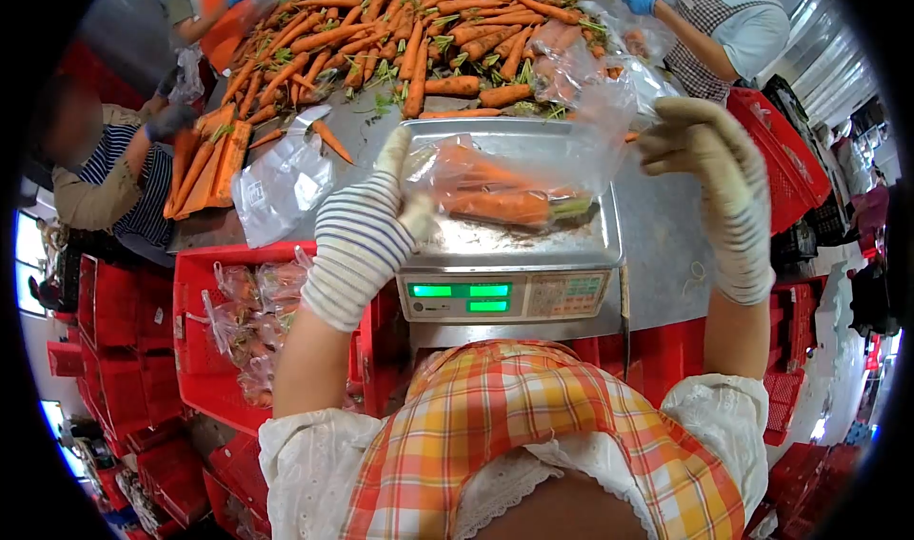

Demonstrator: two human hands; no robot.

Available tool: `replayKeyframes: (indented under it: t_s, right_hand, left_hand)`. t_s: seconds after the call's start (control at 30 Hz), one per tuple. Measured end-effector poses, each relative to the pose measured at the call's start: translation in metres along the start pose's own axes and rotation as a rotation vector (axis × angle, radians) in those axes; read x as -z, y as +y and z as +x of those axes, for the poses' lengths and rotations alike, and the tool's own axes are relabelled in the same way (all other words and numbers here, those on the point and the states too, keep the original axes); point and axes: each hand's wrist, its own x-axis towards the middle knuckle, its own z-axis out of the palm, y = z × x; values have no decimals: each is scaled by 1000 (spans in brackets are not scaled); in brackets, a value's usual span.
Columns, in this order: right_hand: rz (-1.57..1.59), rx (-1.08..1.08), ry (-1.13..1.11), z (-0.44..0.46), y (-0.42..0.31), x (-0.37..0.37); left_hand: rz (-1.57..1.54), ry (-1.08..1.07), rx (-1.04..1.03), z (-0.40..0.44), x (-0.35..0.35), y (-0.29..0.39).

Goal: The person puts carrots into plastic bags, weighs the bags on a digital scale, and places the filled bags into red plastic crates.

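Note:
A clear plastic bag of carrots (495, 202) lies on the metal pan of a weighing scale (433, 250), its loose open end blurred and raised toward the right. My left hand (367, 230), in a striped white glove, is at the pan's left edge beside the bag, thumb and fingers apart. To the right of the bag, my right hand (714, 173), gloved the same way, is raised with curled fingers apart, close to the plastic. I see nothing held in it. Green displays (462, 297) are lit on the scale's front.
A large heap of carrots (409, 35) covers the table behind the scale. Empty plastic bags (281, 188) lie to the left. A red crate (205, 350) holds several bagged portions. Co-workers stand at left and upper right; one gloved hand (169, 121) is by an orange tray (226, 173).

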Motion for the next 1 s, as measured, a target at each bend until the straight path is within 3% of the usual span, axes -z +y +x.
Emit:
replayKeyframes:
  t_s: [0.07,0.13,0.17,0.2,0.23,0.27,0.3,0.33,0.4,0.47,0.53,0.57,0.63,0.7,0.8,0.87,0.9,0.93,1.0]
  right_hand:
    - [4,-65,-131,3,-5,-25]
    - [-12,110,-281,16,11,-44]
    - [-71,136,-345,22,12,-58]
    - [-146,169,-433,32,24,-75]
    - [-2,218,-548,39,44,-94]
    - [36,121,-702,47,53,-108]
    - [-23,22,-726,57,94,-128]
    - [-433,42,-715,64,97,-132]
    - [-663,97,-841,67,127,-125]
    - [-715,140,-815,55,108,-113]
    - [-914,235,-744,34,122,-97]
    - [-634,377,-674,20,110,-85]
    - [-686,280,-983,10,89,-59]
    - [-535,189,-980,6,65,-36]
    - [-400,21,-695,15,31,2]
    - [-188,-152,-235,14,20,16]
    - [90,-134,-17,15,16,16]
    - [131,7,53,22,21,29]
    - [301,197,41,37,26,58]
  left_hand:
    - [-150,133,-93,6,-7,-11]
    - [-919,353,-175,4,10,-4]
    - [-1207,315,-149,4,18,1]
    - [-1210,310,-152,7,19,0]
    - [-1565,133,-138,10,20,-1]
    - [-1909,-65,-122,14,21,-1]
    - [-1825,12,-73,17,19,1]
    - [-1824,3,-83,12,24,10]
    - [-1547,-7,-159,-10,39,26]
    - [-1429,-46,-221,-22,40,13]
    - [-1609,-235,-292,-33,38,-4]
    - [-1601,-268,-284,-37,37,-10]
    - [-1565,-253,-326,-43,29,-10]
    - [-1527,-250,-369,-45,25,-9]
    - [-1497,-338,-28,-44,27,-7]
    - [-1319,-363,89,-40,27,-6]
    - [-1379,-221,115,-39,13,-9]
    - [-1410,-151,129,-38,-2,-16]
    - [-1433,-55,45,-37,-33,-36]
